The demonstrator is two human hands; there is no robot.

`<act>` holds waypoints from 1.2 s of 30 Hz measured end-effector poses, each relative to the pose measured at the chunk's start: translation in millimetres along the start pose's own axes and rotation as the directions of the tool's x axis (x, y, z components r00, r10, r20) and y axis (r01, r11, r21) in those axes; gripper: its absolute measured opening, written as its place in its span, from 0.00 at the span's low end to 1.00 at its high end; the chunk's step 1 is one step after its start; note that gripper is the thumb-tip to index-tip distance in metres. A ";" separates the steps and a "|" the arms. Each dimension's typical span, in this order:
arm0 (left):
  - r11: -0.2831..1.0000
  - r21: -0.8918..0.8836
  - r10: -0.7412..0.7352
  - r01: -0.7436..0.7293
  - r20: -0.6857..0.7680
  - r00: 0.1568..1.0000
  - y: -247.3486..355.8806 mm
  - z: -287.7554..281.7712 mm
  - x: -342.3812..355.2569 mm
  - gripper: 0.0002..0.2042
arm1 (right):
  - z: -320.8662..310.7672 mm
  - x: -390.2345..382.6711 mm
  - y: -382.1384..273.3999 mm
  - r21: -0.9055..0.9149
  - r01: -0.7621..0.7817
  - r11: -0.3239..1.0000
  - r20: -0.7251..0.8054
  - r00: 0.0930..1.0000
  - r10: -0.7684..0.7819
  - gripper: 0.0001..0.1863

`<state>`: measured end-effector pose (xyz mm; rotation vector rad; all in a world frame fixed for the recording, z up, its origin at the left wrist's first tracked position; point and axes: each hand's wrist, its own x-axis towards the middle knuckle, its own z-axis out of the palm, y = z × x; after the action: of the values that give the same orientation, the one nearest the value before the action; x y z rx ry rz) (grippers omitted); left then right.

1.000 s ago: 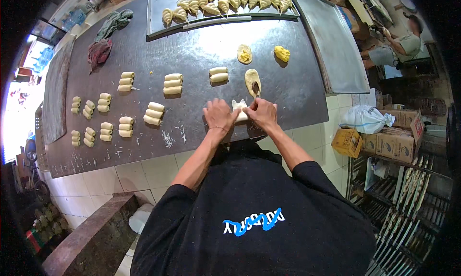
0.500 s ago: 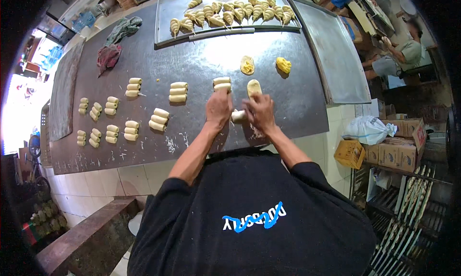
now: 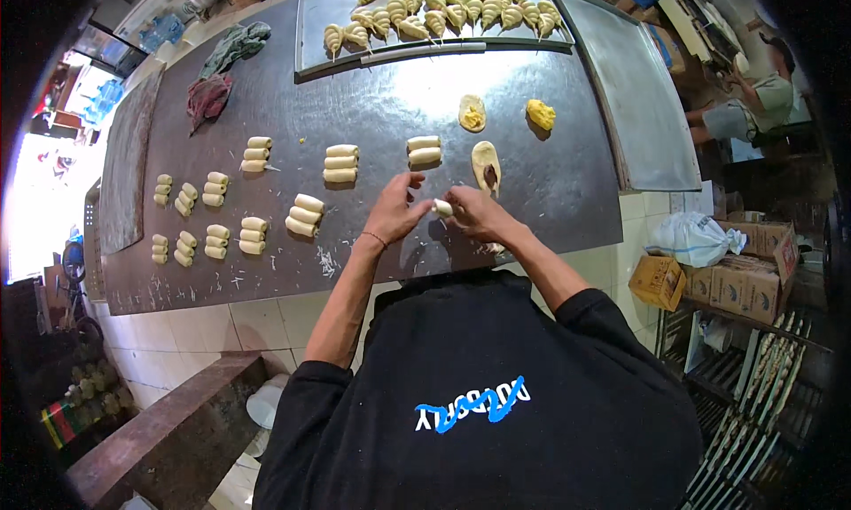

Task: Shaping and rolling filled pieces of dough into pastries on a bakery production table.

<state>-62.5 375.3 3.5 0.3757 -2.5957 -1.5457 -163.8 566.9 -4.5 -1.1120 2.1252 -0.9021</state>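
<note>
My left hand (image 3: 396, 212) is above the table, its fingers apart and holding nothing, with the thumb close to a small pale dough roll (image 3: 441, 207). The fingers of my right hand (image 3: 477, 214) are closed on that roll's right end; part of it is hidden. Just beyond them lies an oval dough piece (image 3: 482, 154) with dark filling on its near end. Past my left fingers, two dough rolls (image 3: 424, 150) lie side by side. Farther off are a dough oval with yellow filling (image 3: 472, 113) and a lump of yellow filling (image 3: 541, 115).
Groups of dough rolls (image 3: 340, 163) sit across the left of the dark table (image 3: 372, 111). A metal tray (image 3: 319, 61) at the back bears many coiled dough pieces on sticks. Cloths (image 3: 209, 98) lie back left; another tray (image 3: 625, 111) is at right. A person (image 3: 762, 102) sits far right.
My left hand has come back from the two rolls and opened. My right hand has closed on the small roll, and dark filling now shows on the oval dough. The view has shifted slightly.
</note>
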 end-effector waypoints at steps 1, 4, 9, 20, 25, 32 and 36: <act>0.992 0.063 0.106 -0.111 0.082 0.991 -4.7 2.7 -2.0 0.28 | 8.9 1.1 3.4 0.008 -0.006 1.000 0.002 1.000 0.006 0.20; 0.955 0.172 0.215 -0.243 0.167 0.962 -25.9 31.3 5.5 0.38 | 27.3 10.5 21.8 -0.299 0.209 0.931 -0.135 0.957 -0.258 0.22; 0.913 0.255 0.263 -0.317 0.225 0.938 -26.8 52.1 -2.7 0.39 | 27.2 -14.0 32.2 -0.173 0.237 0.956 -0.166 0.950 -0.266 0.29; 0.988 -0.124 -0.116 0.089 -0.229 0.967 -2.4 40.6 0.4 0.34 | 19.5 15.0 -4.6 0.248 0.011 0.969 -0.427 0.899 0.099 0.24; 0.973 0.039 -0.194 0.226 -0.385 0.902 -23.6 29.9 50.1 0.32 | 17.3 75.4 13.5 0.168 -0.056 0.984 -0.499 0.856 0.134 0.25; 0.427 -0.733 -0.689 0.529 0.115 0.716 2.7 42.5 13.5 0.22 | -83.3 130.1 10.9 0.116 -0.160 0.980 -0.015 0.987 0.163 0.21; 0.369 -0.841 -0.783 0.396 -0.051 0.621 4.2 38.8 51.2 0.13 | -74.9 204.9 10.9 0.161 -0.066 0.985 0.532 0.846 -0.030 0.17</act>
<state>-120.6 397.0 -13.6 1.5074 -1.2028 -2.2276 -324.5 419.1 -2.7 -1.0950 1.5638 -0.6531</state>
